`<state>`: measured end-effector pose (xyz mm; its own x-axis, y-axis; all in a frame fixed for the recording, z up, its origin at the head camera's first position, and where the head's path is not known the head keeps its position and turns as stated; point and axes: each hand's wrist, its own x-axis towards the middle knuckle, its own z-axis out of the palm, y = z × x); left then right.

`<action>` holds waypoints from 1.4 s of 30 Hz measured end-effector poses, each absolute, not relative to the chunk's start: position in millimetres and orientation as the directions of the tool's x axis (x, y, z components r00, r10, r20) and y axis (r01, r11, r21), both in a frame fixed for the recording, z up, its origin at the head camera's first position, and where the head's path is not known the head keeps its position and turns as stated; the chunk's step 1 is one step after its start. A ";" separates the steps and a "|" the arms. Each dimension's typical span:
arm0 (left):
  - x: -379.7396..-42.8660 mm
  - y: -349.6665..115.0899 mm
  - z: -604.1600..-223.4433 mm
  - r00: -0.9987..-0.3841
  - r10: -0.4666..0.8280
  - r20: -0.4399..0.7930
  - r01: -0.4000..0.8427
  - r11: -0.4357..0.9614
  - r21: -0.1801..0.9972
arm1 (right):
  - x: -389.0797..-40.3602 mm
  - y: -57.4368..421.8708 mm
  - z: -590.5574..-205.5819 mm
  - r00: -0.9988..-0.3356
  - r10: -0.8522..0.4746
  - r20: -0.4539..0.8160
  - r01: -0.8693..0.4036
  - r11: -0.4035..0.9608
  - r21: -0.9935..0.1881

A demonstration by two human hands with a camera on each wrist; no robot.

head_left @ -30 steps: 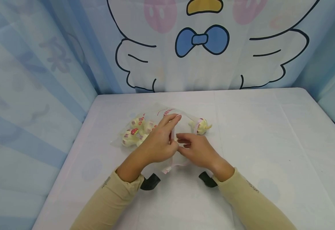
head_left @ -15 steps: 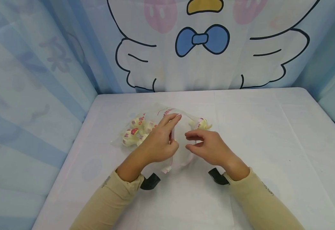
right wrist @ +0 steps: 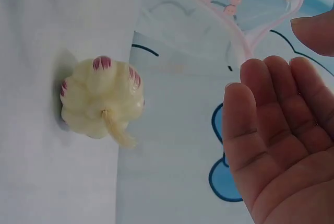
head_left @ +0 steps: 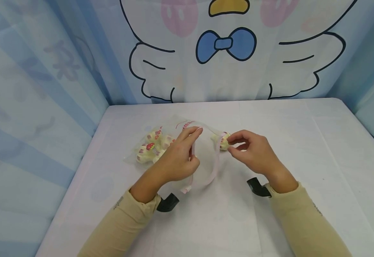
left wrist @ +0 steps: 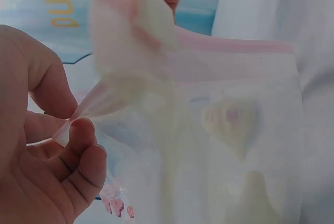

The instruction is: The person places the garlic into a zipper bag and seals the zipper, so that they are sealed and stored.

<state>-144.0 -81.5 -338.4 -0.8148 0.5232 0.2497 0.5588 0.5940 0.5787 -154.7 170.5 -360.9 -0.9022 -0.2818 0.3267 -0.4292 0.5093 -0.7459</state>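
A clear plastic zip bag (head_left: 206, 135) with a pink closure strip (head_left: 217, 160) stands with its mouth spread toward the right. My left hand (head_left: 178, 160) pinches one side of that mouth between thumb and fingers, as the left wrist view shows. Several garlic bulbs (head_left: 145, 153) lie inside the bag at its left end. Outside it, by the right side of the mouth, a single garlic bulb (right wrist: 102, 97) rests on the table. My right hand (head_left: 254, 151) is beside this bulb, fingers loosely curved; in the right wrist view a gap separates them from it.
The table (head_left: 302, 160) is covered in white cloth. A blue and white curtain (head_left: 222, 78) with a cartoon figure hangs along the back edge, and another curtain (head_left: 39, 125) borders the left side. A dark wrist mount (head_left: 259, 187) sticks out below the right cuff.
My right hand has let go of the bag's mouth and moved right and slightly away from me, up to the loose garlic bulb. The left hand stays on the bag.
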 end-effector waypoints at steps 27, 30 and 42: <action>-143.5 -84.1 -339.0 -0.805 0.528 0.270 0.573 0.578 0.581 | -200.8 161.4 -386.9 -0.967 -0.235 0.098 -0.233 0.660 -0.714; -143.4 -84.2 -338.8 -0.806 0.526 0.272 0.573 0.577 0.582 | -202.9 158.9 -387.9 -0.971 -0.227 0.073 -0.214 0.696 -0.685; -144.5 -85.1 -340.1 -0.803 0.522 0.287 0.581 0.584 0.567 | -208.1 158.0 -396.3 -0.953 -0.272 0.130 -0.301 0.828 -0.474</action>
<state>-144.5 -85.1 -340.1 -0.8034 0.5218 0.2869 0.5815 0.5837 0.5667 -208.1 158.0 -396.3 -0.9534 -0.2720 0.1304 -0.3010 0.8276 -0.4738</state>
